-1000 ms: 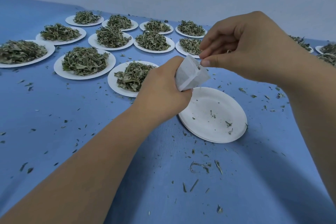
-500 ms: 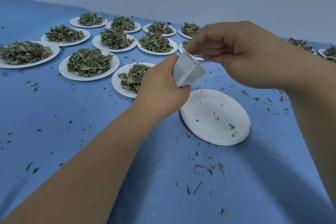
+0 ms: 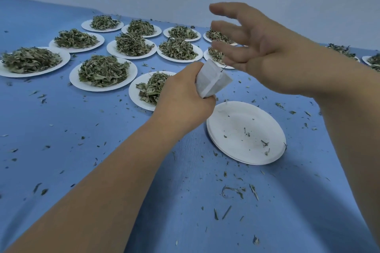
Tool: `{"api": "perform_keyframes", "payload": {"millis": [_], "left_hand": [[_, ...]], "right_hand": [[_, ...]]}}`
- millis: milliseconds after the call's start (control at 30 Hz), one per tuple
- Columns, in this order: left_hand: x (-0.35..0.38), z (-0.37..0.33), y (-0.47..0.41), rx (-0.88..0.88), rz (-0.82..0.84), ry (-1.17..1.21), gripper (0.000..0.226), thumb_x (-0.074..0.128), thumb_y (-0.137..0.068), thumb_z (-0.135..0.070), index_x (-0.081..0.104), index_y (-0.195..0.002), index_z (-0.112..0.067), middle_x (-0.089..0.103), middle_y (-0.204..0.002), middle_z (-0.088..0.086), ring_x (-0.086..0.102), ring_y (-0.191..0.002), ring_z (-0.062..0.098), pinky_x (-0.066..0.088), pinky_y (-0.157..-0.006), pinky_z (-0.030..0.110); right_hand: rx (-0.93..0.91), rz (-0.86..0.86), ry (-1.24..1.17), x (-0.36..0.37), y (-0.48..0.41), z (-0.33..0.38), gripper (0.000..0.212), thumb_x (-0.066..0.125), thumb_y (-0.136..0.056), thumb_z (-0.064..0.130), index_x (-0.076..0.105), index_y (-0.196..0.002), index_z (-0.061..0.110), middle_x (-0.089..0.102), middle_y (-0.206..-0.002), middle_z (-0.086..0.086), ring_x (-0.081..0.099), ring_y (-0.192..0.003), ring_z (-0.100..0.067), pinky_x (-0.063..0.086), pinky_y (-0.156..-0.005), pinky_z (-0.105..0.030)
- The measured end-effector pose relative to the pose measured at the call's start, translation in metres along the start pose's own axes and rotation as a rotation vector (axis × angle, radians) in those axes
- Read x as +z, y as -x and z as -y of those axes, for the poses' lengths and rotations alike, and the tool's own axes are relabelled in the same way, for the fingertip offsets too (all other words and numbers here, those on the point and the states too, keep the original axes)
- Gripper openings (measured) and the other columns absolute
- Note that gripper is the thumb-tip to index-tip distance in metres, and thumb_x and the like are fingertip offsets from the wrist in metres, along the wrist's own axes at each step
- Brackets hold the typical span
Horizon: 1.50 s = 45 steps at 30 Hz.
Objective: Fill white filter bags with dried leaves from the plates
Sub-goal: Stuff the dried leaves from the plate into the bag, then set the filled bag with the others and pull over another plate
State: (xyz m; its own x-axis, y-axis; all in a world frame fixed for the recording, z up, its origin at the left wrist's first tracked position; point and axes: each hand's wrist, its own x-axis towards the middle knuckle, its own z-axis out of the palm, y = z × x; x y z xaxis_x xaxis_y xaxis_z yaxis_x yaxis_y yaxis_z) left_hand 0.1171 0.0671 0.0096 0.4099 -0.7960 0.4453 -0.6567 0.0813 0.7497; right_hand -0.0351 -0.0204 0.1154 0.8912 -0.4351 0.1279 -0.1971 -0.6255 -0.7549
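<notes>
The left hand (image 3: 183,96) is curled round the lower part of a white filter bag (image 3: 212,81), holding it above the blue table (image 3: 82,150) with its top end tilted toward the right hand (image 3: 263,51). That hand hovers just above the bag, fingers spread and straight, holding nothing. Below the bag sits a nearly empty white plate (image 3: 244,131) with a few leaf scraps. Behind the left hand is a plate of dried leaves (image 3: 151,88), with more heaped plates (image 3: 102,72) beyond it. Loose leaf bits (image 3: 233,191) litter the cloth.

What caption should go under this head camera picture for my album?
Left hand grips a white filter bag near an almost empty plate; right hand hovers open.
</notes>
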Motion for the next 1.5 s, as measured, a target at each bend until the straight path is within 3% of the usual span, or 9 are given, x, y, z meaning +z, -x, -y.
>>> {"api": "perform_keyframes", "payload": {"millis": [267, 433, 567, 633, 700, 900, 1200, 1367, 1500], "left_hand": [[0.002, -0.006, 0.003, 0.011, 0.012, 0.084, 0.026, 0.068, -0.079, -0.018, 0.059, -0.097, -0.034, 0.063, -0.081, -0.011, 0.057, -0.070, 0.010, 0.044, -0.054, 0.022], [-0.003, -0.005, 0.000, 0.012, -0.033, 0.053, 0.024, 0.064, -0.077, -0.018, 0.060, -0.097, -0.029, 0.058, -0.073, -0.007, 0.050, -0.061, 0.011, 0.042, -0.048, 0.030], [-0.014, -0.006, -0.001, -0.015, -0.063, 0.013, 0.031, 0.065, -0.080, -0.018, 0.062, -0.108, -0.031, 0.062, -0.080, -0.005, 0.058, -0.070, 0.014, 0.053, -0.059, 0.045], [-0.024, -0.002, 0.000, -0.027, -0.105, -0.006, 0.026, 0.065, -0.079, -0.019, 0.059, -0.100, -0.036, 0.061, -0.080, -0.008, 0.057, -0.072, 0.012, 0.051, -0.060, 0.040], [-0.036, 0.001, 0.002, -0.031, -0.135, -0.006, 0.025, 0.066, -0.079, -0.019, 0.056, -0.092, -0.039, 0.060, -0.084, -0.012, 0.056, -0.072, 0.012, 0.048, -0.057, 0.034], [-0.066, 0.014, 0.014, 0.008, -0.146, -0.074, 0.029, 0.063, -0.077, -0.019, 0.058, -0.099, -0.038, 0.060, -0.078, -0.012, 0.057, -0.070, 0.009, 0.045, -0.051, 0.029], [-0.108, 0.040, 0.041, -0.103, -0.224, -0.161, 0.025, 0.065, -0.078, -0.022, 0.058, -0.096, -0.039, 0.062, -0.084, -0.014, 0.058, -0.077, 0.006, 0.046, -0.056, 0.023], [-0.124, 0.044, 0.050, -0.086, -0.250, -0.167, 0.024, 0.066, -0.079, -0.017, 0.054, -0.084, -0.037, 0.056, -0.081, -0.012, 0.050, -0.067, 0.009, 0.038, -0.053, 0.022], [-0.133, 0.047, 0.053, -0.102, -0.268, -0.172, 0.037, 0.067, -0.078, -0.017, 0.048, -0.078, -0.049, 0.057, -0.079, -0.022, 0.052, -0.069, 0.003, 0.039, -0.052, 0.013]], "right_hand": [[-0.040, 0.022, 0.120, 0.013, -0.003, 0.003, 0.102, 0.034, -0.091, -0.022, 0.021, -0.148, 0.062, 0.014, -0.166, 0.023, 0.042, -0.134, 0.014, 0.049, -0.101, -0.014], [-0.027, -0.123, 0.211, 0.017, -0.004, 0.012, 0.096, 0.047, -0.097, -0.012, 0.017, -0.148, 0.063, 0.036, -0.162, 0.004, 0.063, -0.110, 0.012, 0.055, -0.083, -0.011], [-0.080, -0.322, 0.351, 0.022, -0.008, 0.018, 0.081, 0.070, -0.091, 0.005, 0.032, -0.146, 0.050, 0.065, -0.134, 0.009, 0.074, -0.081, -0.002, 0.059, -0.082, -0.021], [-0.093, -0.417, 0.403, 0.023, -0.012, 0.019, 0.069, 0.080, -0.085, 0.015, 0.042, -0.137, 0.041, 0.073, -0.108, 0.013, 0.073, -0.073, -0.004, 0.059, -0.085, -0.032], [-0.108, -0.443, 0.424, 0.028, -0.016, 0.020, 0.060, 0.083, -0.081, 0.019, 0.047, -0.126, 0.033, 0.073, -0.090, 0.012, 0.071, -0.068, 0.001, 0.055, -0.083, -0.023], [-0.178, -0.352, 0.228, 0.061, -0.036, 0.030, 0.048, 0.076, -0.080, 0.011, 0.049, -0.113, 0.034, 0.073, -0.089, 0.017, 0.072, -0.067, -0.002, 0.052, -0.069, -0.015], [-0.199, 0.087, -0.001, 0.086, -0.057, 0.043, 0.046, 0.056, -0.093, -0.007, 0.057, -0.112, 0.034, 0.073, -0.112, 0.011, 0.074, -0.097, -0.006, 0.059, -0.085, -0.042], [-0.269, -0.084, 0.062, 0.101, -0.067, 0.053, 0.024, 0.075, -0.086, 0.001, 0.062, -0.098, 0.017, 0.077, -0.085, 0.011, 0.075, -0.080, -0.001, 0.058, -0.078, -0.019], [-0.323, -0.182, 0.187, 0.117, -0.080, 0.058, 0.015, 0.082, -0.080, 0.015, 0.069, -0.085, 0.015, 0.073, -0.075, 0.011, 0.071, -0.072, -0.002, 0.058, -0.076, -0.023]]}}
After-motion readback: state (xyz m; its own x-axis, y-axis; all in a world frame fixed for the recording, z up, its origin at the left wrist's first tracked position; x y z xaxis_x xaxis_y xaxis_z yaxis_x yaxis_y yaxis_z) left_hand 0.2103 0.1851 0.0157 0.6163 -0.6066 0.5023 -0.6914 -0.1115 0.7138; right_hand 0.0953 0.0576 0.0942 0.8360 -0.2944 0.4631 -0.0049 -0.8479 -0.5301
